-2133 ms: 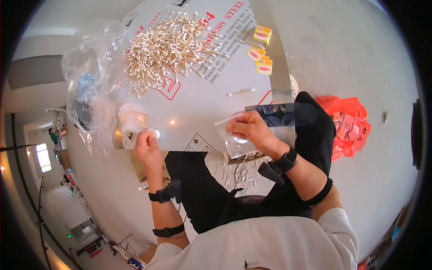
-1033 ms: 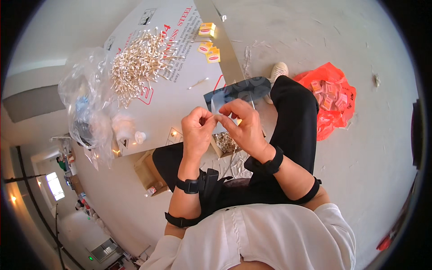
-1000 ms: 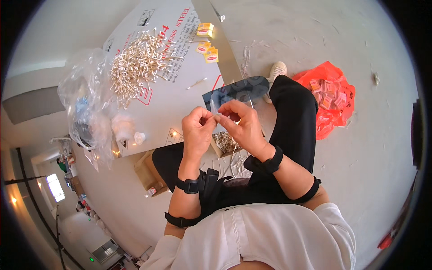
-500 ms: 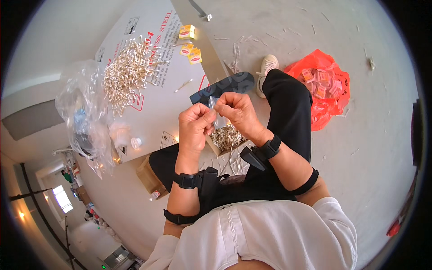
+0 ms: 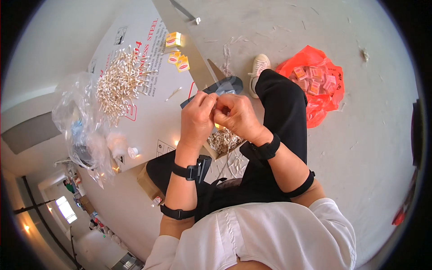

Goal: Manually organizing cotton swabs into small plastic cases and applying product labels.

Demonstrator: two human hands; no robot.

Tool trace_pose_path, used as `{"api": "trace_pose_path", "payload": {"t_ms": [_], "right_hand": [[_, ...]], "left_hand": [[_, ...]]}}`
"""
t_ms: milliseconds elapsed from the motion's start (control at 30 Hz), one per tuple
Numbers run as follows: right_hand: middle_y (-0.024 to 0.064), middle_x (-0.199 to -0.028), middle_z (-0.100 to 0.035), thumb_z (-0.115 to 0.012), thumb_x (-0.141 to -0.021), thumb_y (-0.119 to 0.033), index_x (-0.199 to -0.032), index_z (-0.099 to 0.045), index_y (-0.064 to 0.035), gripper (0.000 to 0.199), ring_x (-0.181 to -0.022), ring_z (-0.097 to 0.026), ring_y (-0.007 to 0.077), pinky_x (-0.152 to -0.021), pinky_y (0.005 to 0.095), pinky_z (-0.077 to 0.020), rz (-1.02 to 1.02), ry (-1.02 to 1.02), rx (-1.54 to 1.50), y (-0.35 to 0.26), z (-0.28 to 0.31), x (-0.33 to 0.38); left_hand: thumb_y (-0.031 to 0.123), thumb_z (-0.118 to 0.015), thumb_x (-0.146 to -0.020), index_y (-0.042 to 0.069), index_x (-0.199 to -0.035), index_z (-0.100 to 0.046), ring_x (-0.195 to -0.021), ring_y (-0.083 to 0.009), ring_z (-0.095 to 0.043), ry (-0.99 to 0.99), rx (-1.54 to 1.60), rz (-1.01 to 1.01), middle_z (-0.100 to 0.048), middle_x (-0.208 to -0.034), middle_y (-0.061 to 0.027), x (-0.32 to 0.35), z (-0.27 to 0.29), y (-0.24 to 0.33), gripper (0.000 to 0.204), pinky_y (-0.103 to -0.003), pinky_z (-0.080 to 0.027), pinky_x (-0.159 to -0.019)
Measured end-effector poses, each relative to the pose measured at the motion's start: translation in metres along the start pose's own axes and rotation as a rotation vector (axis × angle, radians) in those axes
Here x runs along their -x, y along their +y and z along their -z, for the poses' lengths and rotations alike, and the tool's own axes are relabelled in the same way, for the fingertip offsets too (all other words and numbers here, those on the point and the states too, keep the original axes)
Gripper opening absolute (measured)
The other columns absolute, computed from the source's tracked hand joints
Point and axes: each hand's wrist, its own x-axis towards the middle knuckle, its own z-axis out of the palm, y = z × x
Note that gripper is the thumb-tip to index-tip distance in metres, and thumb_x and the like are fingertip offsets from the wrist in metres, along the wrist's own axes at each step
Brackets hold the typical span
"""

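My left hand [image 5: 197,118] and my right hand [image 5: 238,113] meet in front of me, fingers pinched on a small clear plastic bag [image 5: 226,87]. Most of the bag is hidden by the fingers. A bit of yellow [image 5: 219,126] shows just under them; its kind is unclear. Below the hands stands an open cardboard box holding many cotton swabs [image 5: 223,140]. On the table [image 5: 155,121] to the left lies a big heap of cotton swabs [image 5: 119,85]. A single cotton swab [image 5: 173,93] lies apart from it, nearer my hands.
Small yellow packets [image 5: 182,63] and a yellow box [image 5: 173,39] lie by the table's far edge. A crumpled clear bag [image 5: 81,121] and a small white tub [image 5: 132,152] sit at left. An open red bag [image 5: 330,72] with several packs [image 5: 315,85] rests on the floor at right.
My left hand has turned over, its back now showing, and closed in against the right. The clear bag, more visible before, is now mostly covered. The view has shifted slightly.
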Motion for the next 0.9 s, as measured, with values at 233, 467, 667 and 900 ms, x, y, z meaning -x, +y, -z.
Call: {"api": "trace_pose_path", "payload": {"t_ms": [233,467,667,900], "right_hand": [[-0.005,-0.068,-0.053,-0.067,-0.089,-0.011,-0.078,-0.062,-0.0009,0.016,-0.065,-0.046,0.0017,-0.053,0.0235,-0.0374,-0.147,0.603,-0.334,0.025,0.03,-0.006],[-0.005,-0.079,-0.059,-0.064,-0.094,-0.031,-0.093,-0.064,-0.0089,0.022,-0.064,-0.047,0.0043,-0.052,0.0193,-0.034,-0.819,0.588,-0.957,0.067,0.032,-0.007],[-0.0041,-0.079,-0.059,-0.071,-0.089,-0.024,-0.089,-0.065,-0.0088,0.017,-0.062,-0.044,0.0028,-0.05,0.0204,-0.0316,-0.813,0.606,-0.928,0.071,0.027,-0.01],[-0.0022,-0.074,-0.06,-0.071,-0.086,-0.012,-0.085,-0.065,-0.0064,0.009,-0.059,-0.044,0.0043,-0.049,0.021,-0.0322,-0.755,0.586,-0.938,0.071,0.017,-0.008]], "left_hand": [[-0.004,-0.064,-0.079,0.001,-0.088,-0.063,-0.068,-0.027,-0.064,0.049,0.238,0.108,-0.063,-0.075,-0.0126,-0.054,-0.038,-0.014,0.011,-0.032,-0.051,-0.061],[0.0,-0.066,-0.079,0.003,-0.086,-0.064,-0.062,-0.0153,-0.061,0.022,0.453,0.263,-0.065,-0.07,-0.0079,-0.088,-0.089,-0.05,0.008,-0.029,-0.049,-0.06],[0.0,-0.066,-0.078,0.005,-0.087,-0.064,-0.063,-0.0169,-0.062,-0.055,0.421,0.24,-0.064,-0.069,-0.0082,-0.081,-0.105,-0.05,0.01,-0.03,-0.049,-0.06],[-0.001,-0.066,-0.077,0.003,-0.087,-0.062,-0.068,-0.0196,-0.063,-0.128,0.405,0.14,-0.064,-0.073,-0.0093,-0.076,-0.094,-0.056,0.011,-0.031,-0.05,-0.063]]}}
